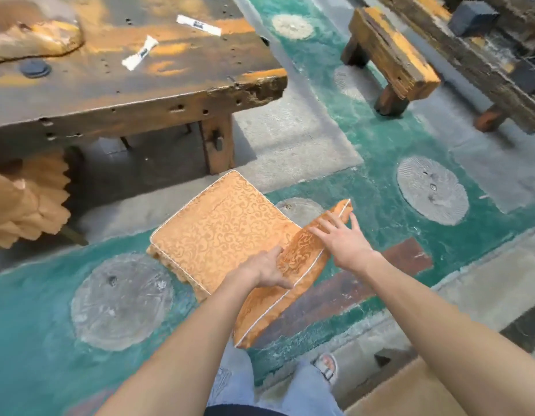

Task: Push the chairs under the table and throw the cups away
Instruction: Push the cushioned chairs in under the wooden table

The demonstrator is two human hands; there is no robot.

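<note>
1. Wooden table, upper left, corner toward the chair.
2. Orange cushioned chair on the carpet, just off that corner.
3. Left hand gripping its backrest.
4. Right hand spread, pressing the backrest top.

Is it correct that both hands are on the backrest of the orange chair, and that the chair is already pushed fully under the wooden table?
Not quite. In the head view both the left hand and right hand are on the backrest of the orange chair, but the chair stands out on the floor, in front of the wooden table, not under it.
</note>
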